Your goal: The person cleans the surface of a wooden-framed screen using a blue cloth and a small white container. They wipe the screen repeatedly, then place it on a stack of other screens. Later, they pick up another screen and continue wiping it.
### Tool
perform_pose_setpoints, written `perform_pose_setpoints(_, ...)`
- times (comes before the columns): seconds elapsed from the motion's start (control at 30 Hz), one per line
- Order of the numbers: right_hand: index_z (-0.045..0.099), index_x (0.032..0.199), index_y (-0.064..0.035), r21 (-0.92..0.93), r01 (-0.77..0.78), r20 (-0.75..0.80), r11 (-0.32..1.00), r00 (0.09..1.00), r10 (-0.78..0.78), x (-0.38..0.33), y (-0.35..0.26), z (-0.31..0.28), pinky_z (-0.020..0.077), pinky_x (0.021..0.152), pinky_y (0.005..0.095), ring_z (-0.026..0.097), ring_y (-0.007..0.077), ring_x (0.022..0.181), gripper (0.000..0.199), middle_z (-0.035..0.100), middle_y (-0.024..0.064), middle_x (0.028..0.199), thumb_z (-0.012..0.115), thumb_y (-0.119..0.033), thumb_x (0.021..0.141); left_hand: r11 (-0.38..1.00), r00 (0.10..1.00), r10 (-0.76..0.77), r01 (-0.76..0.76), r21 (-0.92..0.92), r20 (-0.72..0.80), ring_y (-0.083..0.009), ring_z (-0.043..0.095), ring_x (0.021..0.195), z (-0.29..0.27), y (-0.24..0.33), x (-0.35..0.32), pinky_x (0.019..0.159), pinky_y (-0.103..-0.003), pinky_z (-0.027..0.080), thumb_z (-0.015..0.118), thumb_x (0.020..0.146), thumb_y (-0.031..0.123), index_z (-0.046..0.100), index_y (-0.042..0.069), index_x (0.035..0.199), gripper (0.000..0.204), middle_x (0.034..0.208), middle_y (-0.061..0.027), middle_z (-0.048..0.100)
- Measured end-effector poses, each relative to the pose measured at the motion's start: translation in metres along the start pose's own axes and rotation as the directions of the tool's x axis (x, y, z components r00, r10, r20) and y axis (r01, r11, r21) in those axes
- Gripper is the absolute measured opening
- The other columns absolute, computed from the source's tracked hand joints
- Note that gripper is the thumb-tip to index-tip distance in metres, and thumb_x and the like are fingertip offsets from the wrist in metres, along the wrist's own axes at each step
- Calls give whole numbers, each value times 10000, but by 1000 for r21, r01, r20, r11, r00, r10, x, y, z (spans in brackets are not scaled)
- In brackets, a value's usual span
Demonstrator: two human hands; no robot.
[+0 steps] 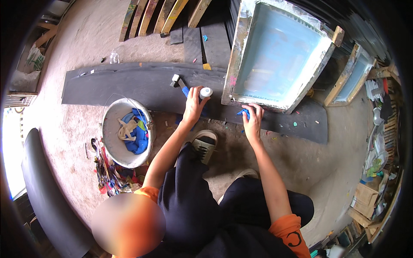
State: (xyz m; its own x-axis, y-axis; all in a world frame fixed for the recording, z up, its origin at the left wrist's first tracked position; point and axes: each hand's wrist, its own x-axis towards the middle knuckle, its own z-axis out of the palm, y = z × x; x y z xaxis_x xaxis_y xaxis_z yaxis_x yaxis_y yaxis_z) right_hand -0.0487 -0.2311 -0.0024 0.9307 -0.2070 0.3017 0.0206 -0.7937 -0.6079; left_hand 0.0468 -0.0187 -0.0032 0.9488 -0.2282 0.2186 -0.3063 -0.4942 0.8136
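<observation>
My left hand point(193, 105) is closed around a small container with a round white top point(206, 92), seen from above. Just beyond its fingers lies a blue-handled tool point(184, 89), with a small black-and-white block point(175, 79) at its far end. My right hand point(254, 120) pinches a crumpled scrap of blue cloth point(243, 112) by the near edge of a framed screen point(279, 56). The screen has pale blue mesh and a worn, paint-stained wooden frame. It leans beyond my right hand, its lower edge on a long black sheet point(129, 84).
A white bucket point(107, 142) with blue and cream cloths stands on the left, beside a heap of coloured rags point(112, 174). A rolled black sheet point(47, 189) lies farther left. Wooden slats point(157, 15) are at the back; a smaller framed screen point(350, 77) leans at right.
</observation>
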Motion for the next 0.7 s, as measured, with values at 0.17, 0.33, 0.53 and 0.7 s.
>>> perform_pose_setpoints(0.17, 565, 990, -64, -49, 82, 116, 995, 990, -76, -6, 5, -7, 374, 897, 418, 434, 316, 1029, 284, 448, 123, 1080, 626, -41, 713, 999, 999, 48, -49, 16, 3, -355, 462, 939, -1, -5, -4, 814, -412, 389, 650, 731, 84, 439, -5, 1083, 419, 992, -181, 472)
perform_pose_setpoints(0.33, 530, 1052, -43, -247, 528, 597, 813, 744, -302, 19, 26, -64, 342, 968, 430, 409, 290, 1132, 327, 395, 145, 1232, 595, -121, 741, 985, 991, 127, -131, 113, 38, -368, 368, 1070, -13, 17, -8, 937, -434, 312, 696, 633, 23, 324, 39, 1248, 719, 1135, -198, 372)
perform_pose_setpoints(0.53, 546, 996, -51, -363, 302, 483, 881, 870, -99, 66, 28, -171, 420, 856, 388, 477, 263, 1039, 242, 489, 112, 1062, 569, -111, 762, 869, 961, 244, -276, 410, 130, -362, 351, 1078, -54, 80, 15, 953, -450, 286, 726, 615, 75, 284, 79, 1294, 810, 1138, -190, 373)
perform_pose_setpoints(0.7, 546, 1001, -76, -363, 108, 348, 926, 937, 27, 43, 56, -211, 429, 821, 401, 493, 275, 1004, 230, 501, 101, 1039, 578, -142, 783, 634, 831, 274, -535, 559, 484, -343, 419, 1059, -56, 133, 63, 917, -413, 370, 687, 700, 279, 234, 18, 1326, 815, 1119, -200, 414)
